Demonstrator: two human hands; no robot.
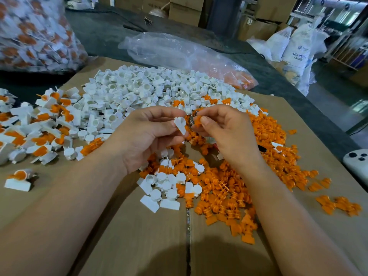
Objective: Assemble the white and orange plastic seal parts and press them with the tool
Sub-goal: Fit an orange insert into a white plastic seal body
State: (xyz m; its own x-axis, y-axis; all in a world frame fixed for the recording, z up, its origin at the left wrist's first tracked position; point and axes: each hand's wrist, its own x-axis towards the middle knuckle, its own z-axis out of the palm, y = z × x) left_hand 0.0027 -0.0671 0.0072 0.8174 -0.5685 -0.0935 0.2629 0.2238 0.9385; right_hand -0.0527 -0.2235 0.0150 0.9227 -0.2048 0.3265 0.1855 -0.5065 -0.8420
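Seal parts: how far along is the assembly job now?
Done: a heap of joined seals lies at the left. In hand: the left hand pinches a white part, the right hand an orange part, not yet joined. Left: the big white pile and orange pile, unassembled.

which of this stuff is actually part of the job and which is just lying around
In the job:
white part, held in the left hand
orange part, pinched in the right hand
white pile
orange pile
assembled seals

Lying about:
white gadget at the right edge
cardboard boxes
white sacks
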